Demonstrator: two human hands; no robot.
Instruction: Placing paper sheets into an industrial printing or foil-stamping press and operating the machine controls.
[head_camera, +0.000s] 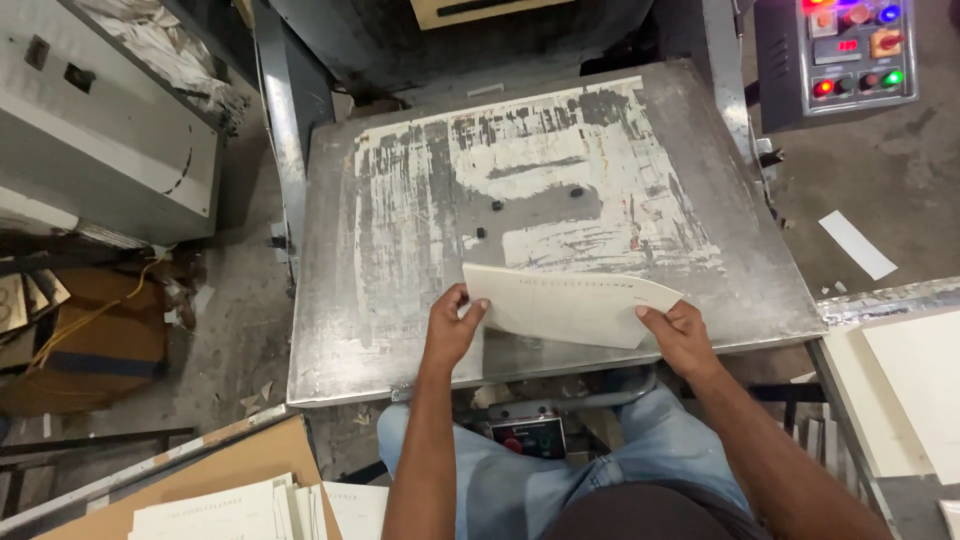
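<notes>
**Cream card sheet held over press plate, near edge**

The left hand (452, 325) pinches the left end of a cream, rectangular paper card (560, 305); the right hand (680, 335) grips its right corner. The card sits just above the worn grey metal plate (400, 300), at the middle of its near edge. A grey control box with coloured buttons (840, 55) stands beyond the far right corner.

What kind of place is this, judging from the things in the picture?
Probably a small print or paper-finishing workshop. Both hands, left hand and right hand, hold a cream card sheet over a worn metal machine plate; a control box with coloured lamps and stacks of cut sheets stand nearby.
</notes>
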